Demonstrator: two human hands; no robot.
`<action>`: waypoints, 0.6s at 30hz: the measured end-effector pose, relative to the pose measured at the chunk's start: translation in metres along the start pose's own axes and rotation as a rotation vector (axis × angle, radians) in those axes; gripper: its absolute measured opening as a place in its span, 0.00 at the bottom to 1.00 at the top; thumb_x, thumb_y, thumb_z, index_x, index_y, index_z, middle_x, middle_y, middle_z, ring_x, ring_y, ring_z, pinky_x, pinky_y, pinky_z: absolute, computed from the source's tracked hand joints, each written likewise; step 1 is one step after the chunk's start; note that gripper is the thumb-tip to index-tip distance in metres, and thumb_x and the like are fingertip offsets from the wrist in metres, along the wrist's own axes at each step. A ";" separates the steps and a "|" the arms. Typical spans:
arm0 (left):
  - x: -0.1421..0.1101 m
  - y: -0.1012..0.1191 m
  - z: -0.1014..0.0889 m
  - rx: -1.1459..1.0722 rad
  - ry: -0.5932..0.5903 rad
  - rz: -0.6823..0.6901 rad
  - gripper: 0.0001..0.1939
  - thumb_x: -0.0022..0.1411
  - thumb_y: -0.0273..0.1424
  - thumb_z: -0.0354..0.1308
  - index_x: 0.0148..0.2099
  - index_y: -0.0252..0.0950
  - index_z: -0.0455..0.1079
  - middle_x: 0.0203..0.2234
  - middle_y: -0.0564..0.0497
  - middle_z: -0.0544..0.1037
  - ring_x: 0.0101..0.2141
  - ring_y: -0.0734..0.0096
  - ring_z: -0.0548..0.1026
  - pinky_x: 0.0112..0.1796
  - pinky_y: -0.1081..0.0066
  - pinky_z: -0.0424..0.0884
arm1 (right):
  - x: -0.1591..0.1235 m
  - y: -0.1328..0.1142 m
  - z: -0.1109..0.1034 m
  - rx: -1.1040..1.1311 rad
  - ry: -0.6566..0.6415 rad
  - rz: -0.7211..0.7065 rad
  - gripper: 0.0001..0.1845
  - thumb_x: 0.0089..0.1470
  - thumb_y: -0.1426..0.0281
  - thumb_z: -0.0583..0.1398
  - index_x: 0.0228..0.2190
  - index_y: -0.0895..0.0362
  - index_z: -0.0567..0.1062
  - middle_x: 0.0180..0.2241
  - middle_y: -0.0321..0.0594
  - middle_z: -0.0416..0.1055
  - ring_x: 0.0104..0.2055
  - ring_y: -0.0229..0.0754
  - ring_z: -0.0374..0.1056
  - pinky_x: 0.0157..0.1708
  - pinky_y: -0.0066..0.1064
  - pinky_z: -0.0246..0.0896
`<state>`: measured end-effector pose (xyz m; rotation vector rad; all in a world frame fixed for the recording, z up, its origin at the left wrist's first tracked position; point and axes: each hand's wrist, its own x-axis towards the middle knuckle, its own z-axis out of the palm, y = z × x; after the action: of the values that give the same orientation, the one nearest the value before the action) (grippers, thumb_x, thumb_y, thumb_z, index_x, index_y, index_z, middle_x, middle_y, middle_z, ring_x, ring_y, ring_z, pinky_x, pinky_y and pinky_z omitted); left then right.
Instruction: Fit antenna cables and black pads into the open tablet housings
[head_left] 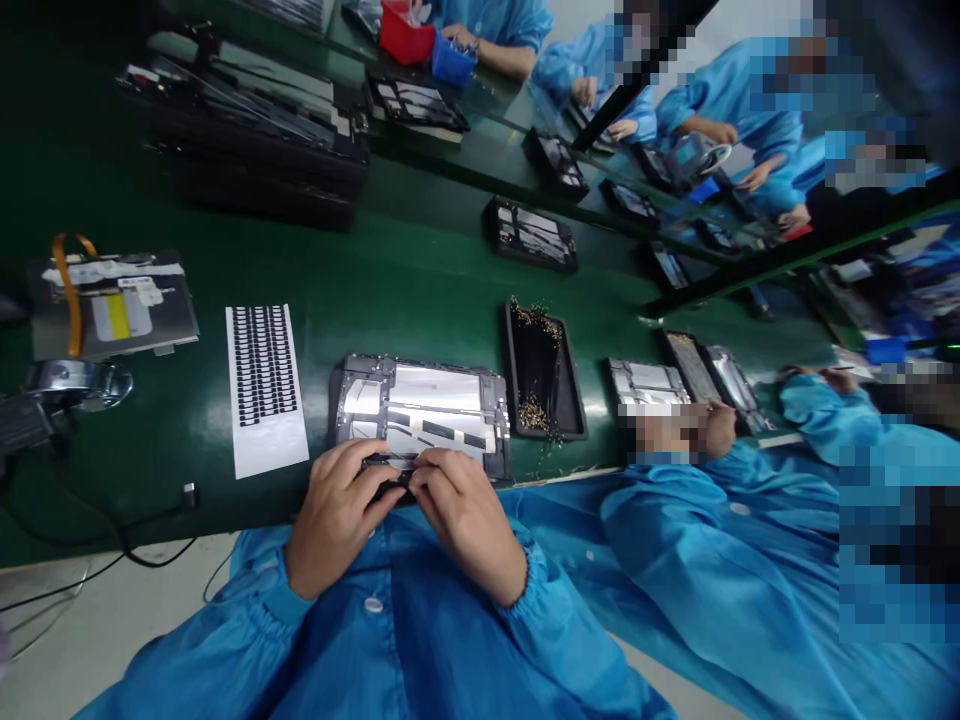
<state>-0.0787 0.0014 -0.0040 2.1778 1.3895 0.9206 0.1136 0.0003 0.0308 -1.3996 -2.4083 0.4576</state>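
Observation:
An opened tablet-like device [435,388] lies in front of me, its silver panels and dark strips facing up inside a black frame. Over its near edge, my left hand [341,510] has thumb and fingers drawn together in a pinch. Close beside it, my right hand [472,520] is also pinched, its fingertips almost meeting those of the left. Something thin and dark shows between the two sets of fingertips, but the fingers cover most of it. Right of the device, a black tray [576,415] holds thin black cables [534,412] with gold-coloured ends.
Left of the device lies a white sheet of black stickers [262,375]. Farther left are a grey panel with an orange ribbon [176,300] and a metal tape dispenser [71,385]. Stacked devices [255,150] stand behind. A co-worker's hand [720,430] works at the right.

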 end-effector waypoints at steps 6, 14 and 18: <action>0.000 0.001 0.000 -0.014 0.007 -0.028 0.06 0.67 0.33 0.56 0.44 0.41 0.73 0.50 0.47 0.75 0.52 0.59 0.71 0.53 0.57 0.67 | 0.004 -0.002 0.001 -0.035 -0.035 0.022 0.07 0.67 0.71 0.54 0.40 0.54 0.73 0.45 0.45 0.72 0.44 0.48 0.64 0.42 0.41 0.61; 0.001 0.003 0.000 -0.010 -0.006 -0.015 0.06 0.67 0.30 0.56 0.41 0.43 0.75 0.50 0.48 0.73 0.52 0.60 0.70 0.52 0.57 0.66 | 0.006 -0.005 0.002 -0.068 -0.064 0.049 0.06 0.66 0.72 0.56 0.40 0.54 0.73 0.46 0.45 0.72 0.44 0.48 0.64 0.42 0.42 0.62; 0.001 0.003 -0.001 -0.002 -0.019 -0.001 0.07 0.67 0.29 0.56 0.40 0.43 0.75 0.50 0.48 0.73 0.53 0.59 0.69 0.52 0.56 0.65 | 0.005 -0.001 0.001 -0.006 -0.033 0.043 0.05 0.66 0.72 0.56 0.39 0.54 0.73 0.45 0.45 0.73 0.44 0.48 0.67 0.43 0.42 0.64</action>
<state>-0.0769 0.0008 -0.0013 2.1787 1.3800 0.8990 0.1098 0.0040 0.0306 -1.4595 -2.4119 0.4883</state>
